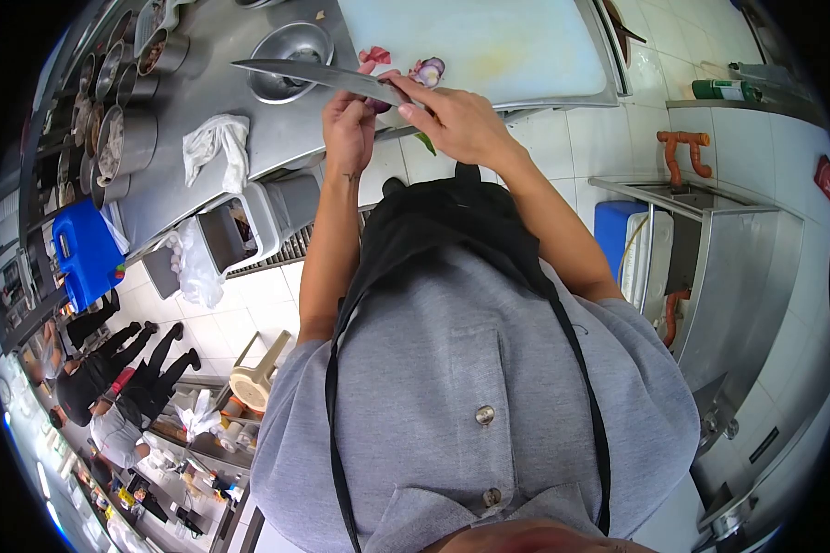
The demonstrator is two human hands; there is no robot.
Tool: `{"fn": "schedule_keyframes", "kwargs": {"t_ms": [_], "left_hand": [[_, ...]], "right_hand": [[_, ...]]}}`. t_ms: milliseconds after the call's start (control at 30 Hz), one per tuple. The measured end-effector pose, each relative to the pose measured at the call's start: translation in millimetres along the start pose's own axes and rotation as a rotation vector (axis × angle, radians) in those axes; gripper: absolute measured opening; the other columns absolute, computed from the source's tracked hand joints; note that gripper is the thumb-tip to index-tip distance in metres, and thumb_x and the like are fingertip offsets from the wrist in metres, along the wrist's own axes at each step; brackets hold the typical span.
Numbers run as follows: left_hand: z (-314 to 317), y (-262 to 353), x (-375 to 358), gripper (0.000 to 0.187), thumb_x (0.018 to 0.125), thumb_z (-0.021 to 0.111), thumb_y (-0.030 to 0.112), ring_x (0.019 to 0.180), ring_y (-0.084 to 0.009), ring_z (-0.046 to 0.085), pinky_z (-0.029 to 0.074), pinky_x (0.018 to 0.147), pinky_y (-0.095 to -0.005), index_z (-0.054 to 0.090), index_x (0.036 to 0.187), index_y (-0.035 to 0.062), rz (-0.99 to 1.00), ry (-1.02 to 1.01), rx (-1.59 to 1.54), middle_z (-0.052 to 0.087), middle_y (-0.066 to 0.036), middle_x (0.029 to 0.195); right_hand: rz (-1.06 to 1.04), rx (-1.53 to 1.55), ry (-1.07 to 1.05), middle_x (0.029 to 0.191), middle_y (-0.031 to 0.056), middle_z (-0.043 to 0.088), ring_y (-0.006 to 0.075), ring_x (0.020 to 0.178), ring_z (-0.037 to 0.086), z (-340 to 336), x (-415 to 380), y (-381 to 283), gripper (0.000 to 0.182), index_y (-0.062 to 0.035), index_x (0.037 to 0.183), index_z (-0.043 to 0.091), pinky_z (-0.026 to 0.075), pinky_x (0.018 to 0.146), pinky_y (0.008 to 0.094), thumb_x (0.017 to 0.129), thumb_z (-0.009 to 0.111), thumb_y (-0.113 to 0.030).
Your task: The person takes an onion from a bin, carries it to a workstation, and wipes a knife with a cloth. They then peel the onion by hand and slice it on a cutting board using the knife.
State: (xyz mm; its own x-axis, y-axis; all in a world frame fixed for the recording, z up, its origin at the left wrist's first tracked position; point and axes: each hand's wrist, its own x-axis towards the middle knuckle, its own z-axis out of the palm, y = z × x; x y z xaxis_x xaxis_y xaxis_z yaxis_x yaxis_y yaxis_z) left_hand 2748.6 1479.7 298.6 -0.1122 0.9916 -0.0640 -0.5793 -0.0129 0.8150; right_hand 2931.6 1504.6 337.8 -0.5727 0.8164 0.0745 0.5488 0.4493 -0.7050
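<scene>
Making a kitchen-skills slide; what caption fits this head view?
Two hands, left and right, hold a knife beside a red onion.

A commercial kitchen: a long stainless steel table [277, 138] carries a row of metal containers [124, 138], a cutting board [489, 46], beside white tiled walls [599, 138].
</scene>
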Motion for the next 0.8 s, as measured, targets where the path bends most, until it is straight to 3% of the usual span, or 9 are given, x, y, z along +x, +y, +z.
{"fn": "schedule_keyframes", "kwargs": {"t_ms": [333, 433, 667, 800], "left_hand": [[0, 2, -4, 0.065, 0.071, 0.035, -0.012, 0.117, -0.03, 0.057, 0.041, 0.103, -0.0365, 0.037, 0.136, -0.0134, -0.005, -0.008, 0.007, 0.055, -0.025, 0.128], [3, 0, -1, 0.063, 0.073, 0.036, -0.012, 0.115, -0.0292, 0.058, 0.043, 0.1, -0.035, 0.037, 0.136, -0.0135, 0.019, -0.001, -0.006, 0.058, -0.026, 0.124], [6, 0, 2, 0.058, 0.08, 0.047, -0.011, 0.109, -0.027, 0.062, 0.048, 0.094, -0.0349, 0.037, 0.136, -0.0116, 0.04, -0.009, 0.17, 0.061, -0.025, 0.12], [6, 1, 2, 0.059, 0.079, 0.044, -0.012, 0.11, -0.0271, 0.061, 0.049, 0.094, -0.0352, 0.036, 0.137, -0.0115, 0.032, -0.013, 0.187, 0.06, -0.025, 0.121]], "right_hand": [[0.199, 0.126, -0.051, 0.078, 0.0164, 0.065, 0.0337, 0.077, 0.064, -10, 2, 10, 0.049, -0.0146, 0.137, 0.05, 0.048, 0.072, 0.0401, 0.098, 0.043, -0.043], [0.087, 0.112, -0.024, 0.074, 0.0145, 0.065, 0.0352, 0.076, 0.064, -10, 0, 5, 0.05, -0.0191, 0.136, 0.05, 0.049, 0.07, 0.0451, 0.097, 0.042, -0.049], [0.049, -0.032, -0.1, 0.079, 0.013, 0.065, 0.0335, 0.074, 0.063, -11, -5, -9, 0.051, -0.0208, 0.141, 0.046, 0.047, 0.068, 0.0422, 0.096, 0.046, -0.045], [0.031, -0.024, -0.064, 0.077, 0.0135, 0.066, 0.0343, 0.076, 0.063, -7, -2, -2, 0.048, -0.0233, 0.138, 0.049, 0.048, 0.068, 0.044, 0.096, 0.045, -0.047]]}}
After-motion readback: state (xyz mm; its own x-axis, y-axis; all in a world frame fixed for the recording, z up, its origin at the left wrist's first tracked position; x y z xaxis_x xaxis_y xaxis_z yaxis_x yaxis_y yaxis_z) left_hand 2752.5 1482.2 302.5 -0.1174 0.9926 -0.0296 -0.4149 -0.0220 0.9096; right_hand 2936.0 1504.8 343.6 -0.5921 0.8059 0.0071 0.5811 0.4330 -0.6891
